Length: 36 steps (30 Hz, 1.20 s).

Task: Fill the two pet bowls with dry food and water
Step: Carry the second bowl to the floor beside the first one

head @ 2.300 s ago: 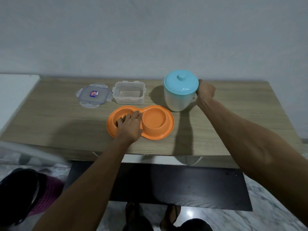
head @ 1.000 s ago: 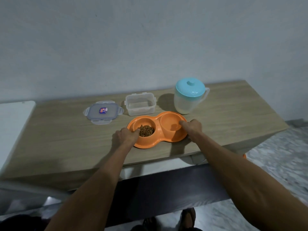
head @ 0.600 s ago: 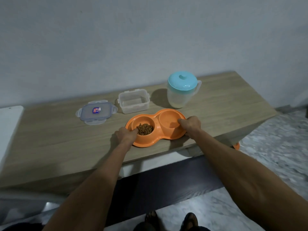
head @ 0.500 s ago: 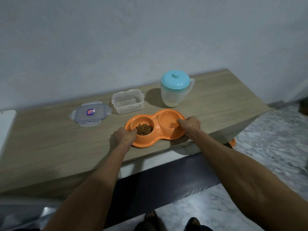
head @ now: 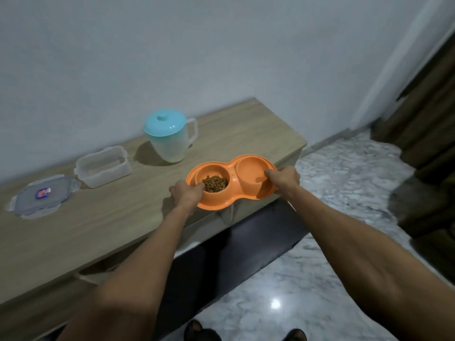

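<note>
Orange double bowl [head: 232, 169] is btwn both hands at the desk [head: 110, 217] front edge, partly past it: L hand [head: 187, 193] grips the end w/ dry food [head: 215, 183], R hand [head: 284, 179] grips the other end, thumb inside.

1. One orange dish [head: 213, 206], with two bowls in it: a left bowl [head: 203, 172] and a right bowl [head: 249, 171].
2. One heap of kibble [head: 214, 183]; its pieces are too small to count.
3. One jug [head: 170, 146], with one blue cap [head: 164, 123] and one handle [head: 194, 130].
4. One clear box [head: 108, 177].
5. One box lid [head: 43, 195].
6. One table [head: 98, 217].
7. Two hands: the left hand [head: 186, 193] and the right hand [head: 284, 178], each gripping one end of the dish.
8. Two feet, dimly seen at the bottom edge: the left foot [head: 202, 332] and the right foot [head: 295, 334].
</note>
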Tool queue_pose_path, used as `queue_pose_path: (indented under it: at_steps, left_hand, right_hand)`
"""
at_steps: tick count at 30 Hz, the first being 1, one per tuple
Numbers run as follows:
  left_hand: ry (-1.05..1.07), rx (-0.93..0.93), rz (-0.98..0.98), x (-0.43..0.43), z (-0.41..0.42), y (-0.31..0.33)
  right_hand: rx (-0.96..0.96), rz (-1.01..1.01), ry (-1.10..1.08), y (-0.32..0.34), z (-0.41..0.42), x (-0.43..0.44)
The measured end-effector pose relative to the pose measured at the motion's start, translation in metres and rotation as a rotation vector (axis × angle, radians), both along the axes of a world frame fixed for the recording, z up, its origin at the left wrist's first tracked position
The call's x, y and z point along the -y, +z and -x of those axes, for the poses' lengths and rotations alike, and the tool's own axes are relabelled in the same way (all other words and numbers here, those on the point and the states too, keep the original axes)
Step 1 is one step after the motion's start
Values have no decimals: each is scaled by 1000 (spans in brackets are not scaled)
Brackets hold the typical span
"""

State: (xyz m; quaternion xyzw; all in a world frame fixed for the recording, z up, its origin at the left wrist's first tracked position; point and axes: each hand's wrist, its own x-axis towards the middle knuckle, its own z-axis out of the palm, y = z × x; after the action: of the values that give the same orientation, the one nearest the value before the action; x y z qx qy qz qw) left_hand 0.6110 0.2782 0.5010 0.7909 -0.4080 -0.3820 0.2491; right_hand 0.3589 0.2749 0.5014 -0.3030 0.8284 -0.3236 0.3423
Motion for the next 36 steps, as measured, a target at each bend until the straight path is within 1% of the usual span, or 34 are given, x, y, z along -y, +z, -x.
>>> queue_pose_path:
  at_steps: [5, 12, 18, 24, 30, 36]
  left_hand:
    - [-70, 38, 3, -3, 116, 6]
    - [-187, 8, 24, 8, 276, 9]
    - [-230, -58, 72, 34, 384, 15]
    - [-298, -74, 74, 87, 479, 12]
    - [-297, -84, 53, 164, 560, -4]
    - [-272, -72, 35, 231, 619, -21]
  right_hand:
    - [11, 13, -44, 9, 118, -21]
    - [65, 52, -145, 26, 274, -36]
    - [63, 53, -230, 34, 381, -25]
    - [63, 61, -293, 33, 470, 17]
    - [19, 59, -301, 26, 547, 87]
    - [6, 54, -284, 12, 604, 159]
